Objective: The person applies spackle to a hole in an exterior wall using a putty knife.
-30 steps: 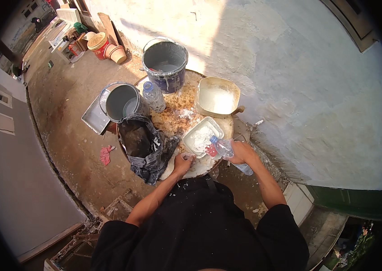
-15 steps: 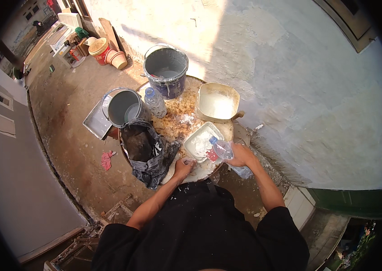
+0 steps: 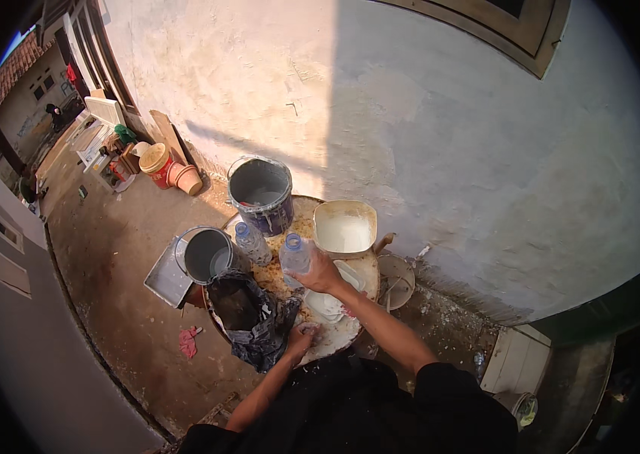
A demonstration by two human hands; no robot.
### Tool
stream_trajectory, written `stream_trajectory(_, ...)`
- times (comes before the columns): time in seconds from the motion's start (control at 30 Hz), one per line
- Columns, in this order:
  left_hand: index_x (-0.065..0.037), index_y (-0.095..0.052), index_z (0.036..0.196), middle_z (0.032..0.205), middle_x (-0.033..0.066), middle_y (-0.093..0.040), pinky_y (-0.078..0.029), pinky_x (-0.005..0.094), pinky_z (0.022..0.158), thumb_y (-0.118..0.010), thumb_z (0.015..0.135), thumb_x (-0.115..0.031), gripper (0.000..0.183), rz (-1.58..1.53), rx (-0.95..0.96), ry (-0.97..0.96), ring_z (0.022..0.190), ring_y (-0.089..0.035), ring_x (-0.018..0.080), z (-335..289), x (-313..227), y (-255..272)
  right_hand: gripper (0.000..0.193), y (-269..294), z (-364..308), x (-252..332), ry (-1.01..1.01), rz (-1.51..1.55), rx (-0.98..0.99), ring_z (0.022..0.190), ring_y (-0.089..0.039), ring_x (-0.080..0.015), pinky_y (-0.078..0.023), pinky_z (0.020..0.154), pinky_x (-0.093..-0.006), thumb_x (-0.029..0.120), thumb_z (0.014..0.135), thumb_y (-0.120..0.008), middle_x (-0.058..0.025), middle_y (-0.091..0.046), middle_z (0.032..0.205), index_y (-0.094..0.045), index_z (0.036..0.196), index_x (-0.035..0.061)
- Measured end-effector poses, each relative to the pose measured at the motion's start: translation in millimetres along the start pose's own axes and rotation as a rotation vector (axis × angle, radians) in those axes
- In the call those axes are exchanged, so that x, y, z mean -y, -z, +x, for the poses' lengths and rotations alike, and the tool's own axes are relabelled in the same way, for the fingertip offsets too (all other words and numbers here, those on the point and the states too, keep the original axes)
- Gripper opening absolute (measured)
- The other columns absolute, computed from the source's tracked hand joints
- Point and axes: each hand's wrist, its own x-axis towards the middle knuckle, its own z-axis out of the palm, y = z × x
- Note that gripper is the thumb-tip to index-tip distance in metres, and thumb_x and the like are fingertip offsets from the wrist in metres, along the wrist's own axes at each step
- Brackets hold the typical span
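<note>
My right hand (image 3: 321, 274) is wrapped round a clear plastic bottle (image 3: 294, 256) with a blue top, held upright over the round, rust-stained tabletop (image 3: 301, 221). Beneath my right wrist lies a small white tub (image 3: 325, 305) with white material in it, partly covered by my hand and forearm. At the near edge of the table my left hand (image 3: 302, 340) rests with curled fingers, between that tub and a crumpled black plastic bag (image 3: 259, 333); whatever its fingers hold is hidden. Another clear bottle (image 3: 252, 244) stands left of the held one.
A dark bucket (image 3: 261, 195) and a cream tub (image 3: 345, 225) stand at the table's far side. Another bucket (image 3: 210, 256) is at its left, beside a grey tray (image 3: 169, 276). Right of the table sits a pail (image 3: 397, 281) near the plastered wall (image 3: 441, 151). A pink rag (image 3: 189, 343) lies on the floor.
My right hand has carried the bottle from the tub's right side leftward and away from me, turning it from tilted to upright. The view has tipped up, showing more wall. My left hand stays near the table edge.
</note>
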Motion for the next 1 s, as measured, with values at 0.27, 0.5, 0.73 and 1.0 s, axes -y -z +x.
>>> stream_trajectory(0.27,-0.001,-0.061,0.101,0.086,0.0058,-0.065,-0.049,0.0257,0.064,-0.058,0.090,-0.019,0.022,-0.011,0.067,-0.014,0.073,-0.061,0.0125,-10.6,21.3,16.4,0.074,-73.2,15.9,0.1,-0.061,0.037,-0.051,0.102,-0.057,-0.0385,-0.045,0.088,-0.0421,0.039,0.070,-0.074,-0.0250,-0.058,0.107,-0.041,0.122,-0.0018)
stream_trajectory(0.5,0.001,-0.060,0.102,0.089,0.0066,-0.066,-0.050,0.0261,0.066,-0.059,0.088,-0.014,0.021,0.083,0.081,-0.026,0.075,-0.061,0.0118,-21.2,12.4,20.0,0.062,-86.5,7.9,-1.8,-0.049,-0.012,-0.043,0.097,-0.057,-0.0421,-0.047,0.080,-0.0477,0.036,0.071,-0.071,-0.0252,-0.060,0.101,-0.043,0.117,0.0031)
stream_trajectory(0.73,-0.004,-0.059,0.104,0.090,0.0052,-0.065,-0.048,0.0273,0.066,-0.062,0.087,-0.024,0.026,-0.010,0.114,-0.047,0.074,-0.059,0.0117,-12.6,32.5,32.7,0.064,-93.2,17.3,12.2,-0.112,-0.084,-0.016,0.102,-0.056,-0.0403,-0.046,0.085,-0.0458,0.032,0.068,-0.075,-0.0237,-0.059,0.106,-0.043,0.115,0.0033)
stream_trajectory(1.0,-0.002,-0.057,0.107,0.090,0.0067,-0.065,-0.050,0.0283,0.063,-0.056,0.090,-0.022,0.025,0.010,0.122,-0.038,0.073,-0.061,0.0139,-5.7,33.3,34.4,0.078,-60.9,-26.9,9.4,0.075,-0.076,-0.119,0.113,-0.050,-0.0409,-0.041,0.096,-0.0413,0.031,0.072,-0.073,-0.0295,-0.052,0.117,-0.035,0.130,-0.0055)
